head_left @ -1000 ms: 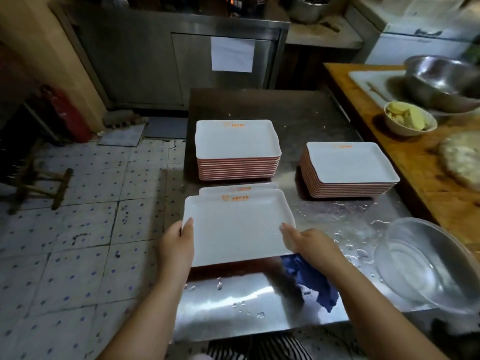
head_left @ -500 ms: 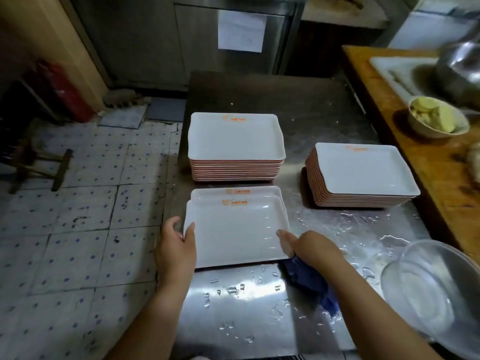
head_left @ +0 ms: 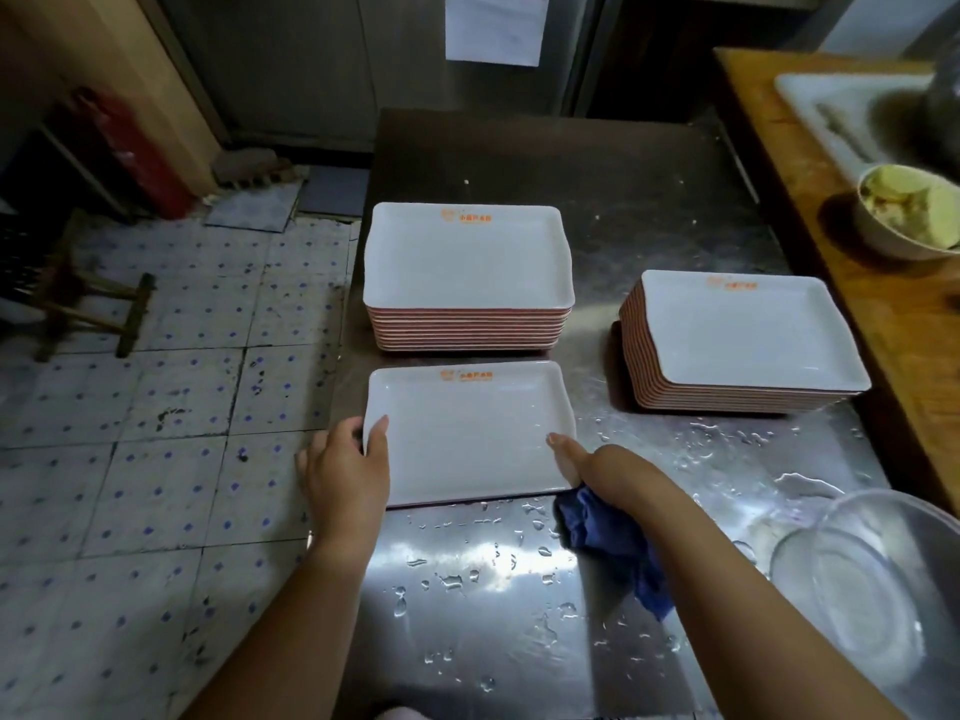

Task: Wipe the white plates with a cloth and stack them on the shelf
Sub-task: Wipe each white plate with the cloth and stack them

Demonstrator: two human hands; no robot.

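A white rectangular plate [head_left: 467,433] with an orange logo lies flat near the front of the wet steel table [head_left: 649,200]. My left hand [head_left: 348,475] grips its left edge, thumb on the rim. My right hand [head_left: 597,470] holds its right front corner, thumb on the rim, with a blue cloth [head_left: 613,543] bunched under the palm and hanging toward me. Behind this plate stands a tall stack of white plates [head_left: 467,262]. A second stack [head_left: 748,335] sits to the right.
A clear glass bowl [head_left: 872,589] stands at the table's front right. A wooden counter [head_left: 909,330] on the right carries a small bowl of food [head_left: 909,210] and a white board. Water drops cover the table front. Tiled floor, a stool and a red cylinder lie left.
The plate in both hands came down from a raised position and now lies flat, squared over the plate that showed beneath it. The view shifted forward and down.
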